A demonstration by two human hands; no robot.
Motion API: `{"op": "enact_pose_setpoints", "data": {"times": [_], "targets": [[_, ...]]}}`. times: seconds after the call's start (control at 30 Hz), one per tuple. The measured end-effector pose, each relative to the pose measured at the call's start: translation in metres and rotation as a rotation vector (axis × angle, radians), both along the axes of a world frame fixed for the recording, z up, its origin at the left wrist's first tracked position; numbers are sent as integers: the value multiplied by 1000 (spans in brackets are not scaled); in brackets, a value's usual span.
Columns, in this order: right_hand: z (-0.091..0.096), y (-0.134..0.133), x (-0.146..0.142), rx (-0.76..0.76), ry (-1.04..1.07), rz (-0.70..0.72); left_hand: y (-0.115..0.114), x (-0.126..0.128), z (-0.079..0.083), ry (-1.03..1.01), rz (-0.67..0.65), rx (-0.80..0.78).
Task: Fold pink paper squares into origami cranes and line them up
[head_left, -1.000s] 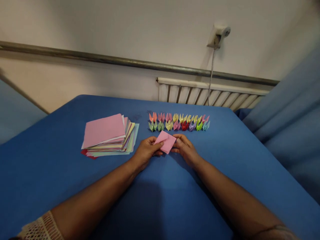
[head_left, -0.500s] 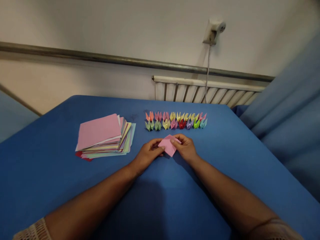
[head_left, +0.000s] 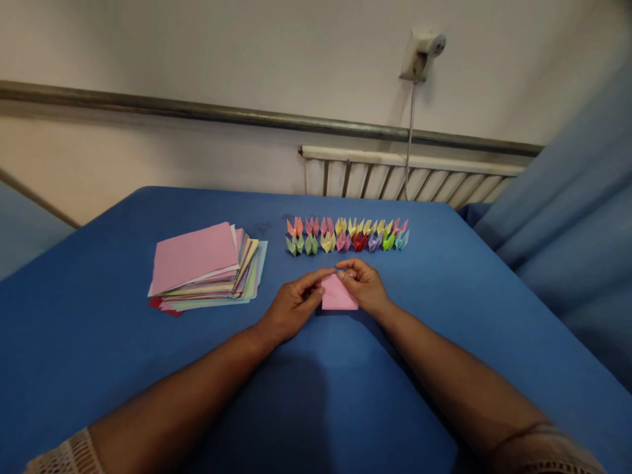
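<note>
A small folded piece of pink paper (head_left: pixel 340 294) is held between my two hands just above the blue table. My left hand (head_left: pixel 295 303) pinches its left edge, thumb in front and forefinger along the top corner. On the other side my right hand (head_left: pixel 364 286) grips the upper right corner between thumb and fingers. The paper's lower edge faces me and looks straight. Beyond my hands stand two rows of small folded paper cranes (head_left: pixel 344 242) in pink, yellow, green, red, purple and blue.
To the left lies a stack of coloured paper (head_left: pixel 195 261), pink on top. The blue table (head_left: pixel 419 395) reaches back to a radiator (head_left: pixel 385 158) and a metal rail (head_left: pixel 237 115) along the wall. A corded plug sits in a wall socket (head_left: pixel 417 56). Blue curtain (head_left: pixel 577 217) hangs at right.
The pink paper has turned from a diamond position to one with a straight edge towards me. My left fingers have shifted up along its top left corner.
</note>
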State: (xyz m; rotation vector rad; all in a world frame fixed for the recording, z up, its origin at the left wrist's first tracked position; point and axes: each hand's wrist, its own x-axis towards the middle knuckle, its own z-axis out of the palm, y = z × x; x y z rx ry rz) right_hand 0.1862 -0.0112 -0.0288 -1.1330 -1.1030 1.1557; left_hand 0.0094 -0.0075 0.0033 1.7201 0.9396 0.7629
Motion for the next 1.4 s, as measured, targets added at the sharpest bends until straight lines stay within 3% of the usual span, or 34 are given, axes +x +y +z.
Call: {"op": "enact_pose_setpoints", "data": {"times": [0.13,0.37,0.57,0.83,1.17,1.4], "targets": [[1,-3,1,17,9,69,0,2,-1,-35,0,-121],[5,-5,7,37,155,184,11,2,1,-318,260,-293],[1,-3,8,78,170,270,14,1,-3,-398,288,-360],[-2,-2,8,101,136,276,14,1,-4,-392,266,-343],[1,-3,5,45,36,190,9,0,-6,-182,230,-117],[1,-5,5,56,36,192,11,0,-9,-228,236,-156]]}}
